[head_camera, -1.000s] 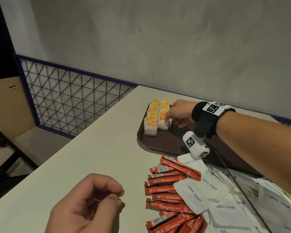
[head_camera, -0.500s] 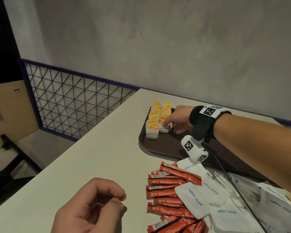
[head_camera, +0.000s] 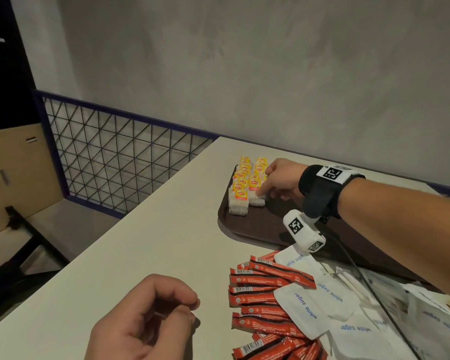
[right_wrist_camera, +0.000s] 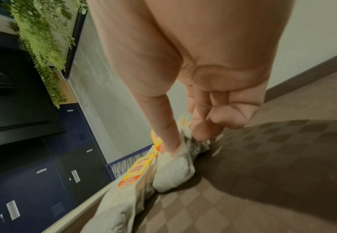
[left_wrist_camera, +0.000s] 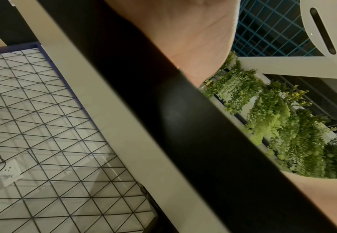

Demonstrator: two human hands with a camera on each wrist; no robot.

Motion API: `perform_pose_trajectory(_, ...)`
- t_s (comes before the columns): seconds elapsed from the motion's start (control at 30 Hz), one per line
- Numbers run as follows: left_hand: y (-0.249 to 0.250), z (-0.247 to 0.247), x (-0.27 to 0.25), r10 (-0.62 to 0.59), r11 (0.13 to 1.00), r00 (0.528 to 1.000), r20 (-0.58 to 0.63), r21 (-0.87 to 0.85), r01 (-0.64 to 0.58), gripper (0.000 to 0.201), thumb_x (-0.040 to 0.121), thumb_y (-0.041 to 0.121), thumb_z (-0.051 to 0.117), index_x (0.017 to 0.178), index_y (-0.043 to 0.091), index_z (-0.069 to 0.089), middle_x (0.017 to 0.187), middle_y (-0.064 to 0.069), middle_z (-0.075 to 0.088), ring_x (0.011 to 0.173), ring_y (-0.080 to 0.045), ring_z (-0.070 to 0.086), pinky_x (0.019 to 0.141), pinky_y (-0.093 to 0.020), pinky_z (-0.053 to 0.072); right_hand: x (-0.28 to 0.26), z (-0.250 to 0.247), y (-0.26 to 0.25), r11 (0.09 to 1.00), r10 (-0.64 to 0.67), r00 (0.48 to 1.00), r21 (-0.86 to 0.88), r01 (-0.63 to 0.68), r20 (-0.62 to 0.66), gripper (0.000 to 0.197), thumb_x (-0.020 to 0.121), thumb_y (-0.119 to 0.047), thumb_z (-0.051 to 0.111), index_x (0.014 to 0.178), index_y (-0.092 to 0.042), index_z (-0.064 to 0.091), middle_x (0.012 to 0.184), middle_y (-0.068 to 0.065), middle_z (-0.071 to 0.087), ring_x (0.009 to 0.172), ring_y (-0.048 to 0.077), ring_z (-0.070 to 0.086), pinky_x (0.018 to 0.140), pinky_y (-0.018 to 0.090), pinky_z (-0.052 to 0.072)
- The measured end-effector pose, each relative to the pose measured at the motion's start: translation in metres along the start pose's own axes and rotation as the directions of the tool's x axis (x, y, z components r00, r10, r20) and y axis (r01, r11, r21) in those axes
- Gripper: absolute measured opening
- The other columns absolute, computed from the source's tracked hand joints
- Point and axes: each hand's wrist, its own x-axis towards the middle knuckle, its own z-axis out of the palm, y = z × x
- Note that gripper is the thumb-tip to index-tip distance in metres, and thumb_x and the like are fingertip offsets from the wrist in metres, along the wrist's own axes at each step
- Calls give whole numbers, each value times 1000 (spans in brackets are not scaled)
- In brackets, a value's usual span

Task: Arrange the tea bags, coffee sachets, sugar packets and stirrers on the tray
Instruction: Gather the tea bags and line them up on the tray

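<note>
A dark brown tray [head_camera: 257, 229] lies at the table's far side and holds two rows of tea bags [head_camera: 240, 196] with yellow tags. My right hand [head_camera: 264, 189] reaches over the tray to the front of the right row. In the right wrist view my right hand [right_wrist_camera: 185, 140] pinches a tea bag [right_wrist_camera: 173, 171], with the thumb on one side and curled fingers on the other. Red coffee sachets [head_camera: 260, 297] and white sugar packets [head_camera: 312, 305] lie loose on the table in front of the tray. My left hand [head_camera: 151, 318] rests loosely curled on the table and holds nothing.
The table's left edge runs along a blue-framed wire mesh panel [head_camera: 109, 165]. A grey wall stands behind the tray. A black cable [head_camera: 361, 276] from my right wrist crosses the packets. More white wrappers [head_camera: 426, 307] lie at the right.
My right hand has slid a little along the right row toward its front tea bag. The left hand has stayed put.
</note>
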Motion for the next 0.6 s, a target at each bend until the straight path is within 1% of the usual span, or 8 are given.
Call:
perform_pose_trajectory(0.1,0,0,0,-5,1000,1000,0,-7,5,19,58,9,58,55,23,70,57,-12,68,43,-14,59,46,-18,45,-3,-2,0,1000,-21,1000,-9,21,16,49,76,6,83,112,-11,54,88,16,70,60,21,64,48,28,46)
perform_pose_trajectory(0.2,0,0,1,-7,1000,1000,4,-9,7,18,58,9,58,55,22,70,57,-12,68,43,-12,59,47,-16,45,-5,-4,-1,999,-41,999,-6,41,33,57,77,8,80,124,-11,53,90,14,71,62,22,68,55,32,54)
perform_pose_trajectory(0.27,0,0,1,-6,1000,1000,6,-5,6,18,58,8,59,55,22,70,58,-12,69,44,-12,60,47,-15,45,-6,-4,-1,999,-48,998,18,47,42,54,79,9,78,124,-7,54,93,16,72,65,24,69,59,34,57)
perform_pose_trajectory(0.33,0,0,1,-4,1000,1000,7,-3,4,19,57,8,59,54,23,70,58,-12,69,44,-12,60,47,-15,45,-5,-3,-2,998,-44,998,46,43,34,42,81,7,76,116,-9,58,105,21,70,70,28,69,60,34,59)
perform_pose_trajectory(0.4,0,0,2,-1,1000,1000,10,-3,1,19,57,8,59,53,23,69,59,-12,69,44,-12,60,46,-15,45,-3,-3,-1,998,-41,999,54,40,14,31,84,4,74,107,-10,58,111,23,68,73,29,70,58,33,59)
perform_pose_trajectory(0.47,0,0,2,1,1000,1000,10,5,-1,18,57,9,60,53,23,69,59,-11,69,44,-12,61,46,-16,45,-1,-3,0,998,-50,999,40,49,1,29,84,3,75,105,-9,59,111,21,68,77,29,71,61,33,60)
perform_pose_trajectory(0.57,3,1,2,1,1000,1000,3,-1,-1,7,55,22,64,56,25,71,56,-12,68,40,-16,57,45,-19,43,2,-3,2,998,-54,998,16,54,32,29,82,5,76,104,-6,61,103,17,68,75,26,68,69,37,60)
perform_pose_trajectory(0.6,3,1,1,7,1000,1000,-3,6,-7,8,54,25,63,57,24,71,55,-12,68,38,-17,54,44,-20,42,3,-3,2,999,-51,998,6,51,41,28,82,3,77,104,-6,62,100,16,67,74,24,67,70,37,60)
